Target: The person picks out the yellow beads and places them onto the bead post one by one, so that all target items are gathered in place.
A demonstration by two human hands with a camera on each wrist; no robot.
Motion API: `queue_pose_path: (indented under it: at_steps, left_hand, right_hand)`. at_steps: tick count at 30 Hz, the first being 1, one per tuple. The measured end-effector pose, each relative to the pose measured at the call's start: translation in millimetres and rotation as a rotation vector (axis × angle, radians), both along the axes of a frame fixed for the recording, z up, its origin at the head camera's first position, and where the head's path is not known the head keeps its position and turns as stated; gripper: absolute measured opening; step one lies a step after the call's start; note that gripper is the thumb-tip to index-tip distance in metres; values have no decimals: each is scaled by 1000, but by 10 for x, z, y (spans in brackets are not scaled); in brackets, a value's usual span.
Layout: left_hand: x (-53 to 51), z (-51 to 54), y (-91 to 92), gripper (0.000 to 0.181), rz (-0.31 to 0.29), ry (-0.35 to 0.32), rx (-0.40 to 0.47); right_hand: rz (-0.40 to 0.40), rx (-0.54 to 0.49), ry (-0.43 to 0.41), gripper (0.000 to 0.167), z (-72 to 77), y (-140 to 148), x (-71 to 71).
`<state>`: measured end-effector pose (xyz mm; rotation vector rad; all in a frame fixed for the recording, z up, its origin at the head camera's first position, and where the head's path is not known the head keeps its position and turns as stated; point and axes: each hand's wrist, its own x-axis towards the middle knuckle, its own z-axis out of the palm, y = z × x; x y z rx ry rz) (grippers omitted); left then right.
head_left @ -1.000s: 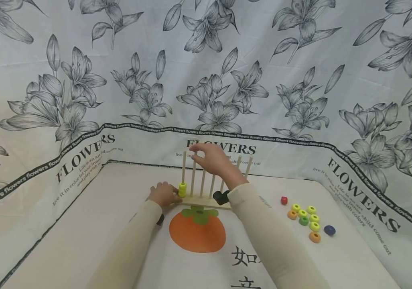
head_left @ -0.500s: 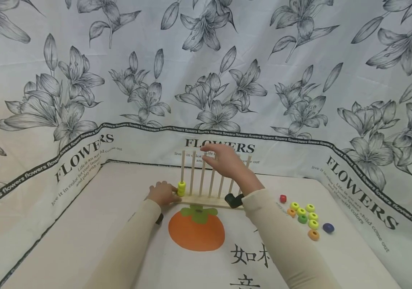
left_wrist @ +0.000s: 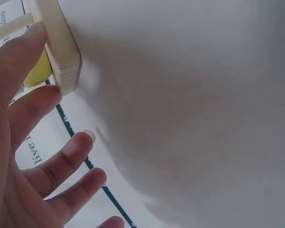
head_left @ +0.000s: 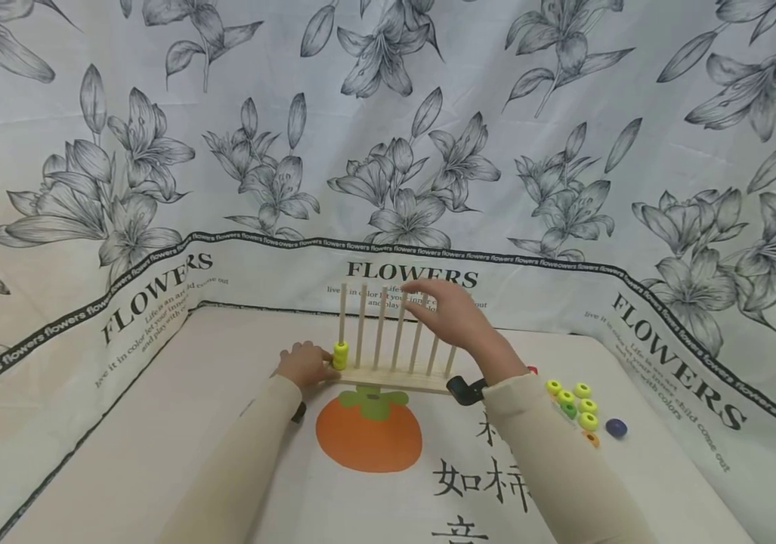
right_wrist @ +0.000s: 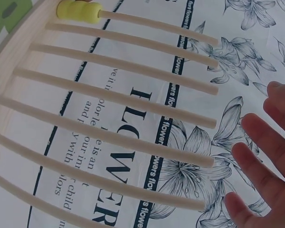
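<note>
A wooden rack (head_left: pixel 394 379) with a row of several upright pegs stands at the far middle of the table. Yellow beads (head_left: pixel 340 355) are stacked on its leftmost peg. My left hand (head_left: pixel 304 364) holds the rack's left end; in the left wrist view the thumb (left_wrist: pixel 34 35) and index finger (left_wrist: pixel 45 99) meet the base at that end, while the other fingers are spread in the air. My right hand (head_left: pixel 456 317) hovers by the peg tops, and in the right wrist view its fingers (right_wrist: pixel 261 128) are apart with nothing between them.
Loose yellow beads (head_left: pixel 588 421), a green bead (head_left: pixel 567 409), a blue bead (head_left: pixel 616 428) and an orange bead (head_left: pixel 590 438) lie to the right. A red bead (head_left: pixel 533 370) is partly covered by the right arm. A flower-printed curtain (head_left: pixel 401 189) borders the table.
My right hand has moved to the right along the peg tops, from near the left pegs towards the right ones. The left hand stays at the rack's left end.
</note>
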<state>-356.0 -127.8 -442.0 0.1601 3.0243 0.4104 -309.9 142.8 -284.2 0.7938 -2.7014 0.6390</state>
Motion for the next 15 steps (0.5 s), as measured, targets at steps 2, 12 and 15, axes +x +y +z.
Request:
queue_pose_path:
  at_steps: [2,12,15]
  left_hand:
    - [11,2,-1,52,2,-4,-1]
    - [94,78,33,51,7,-10,16]
    - [101,84,37,51,9,-9,10]
  right_hand:
    - [-2,-7,-6,38,-20,49,16]
    - [-13,-20,13,37,-109,298,103]
    - [-32,-22,9,37,-133,376,123]
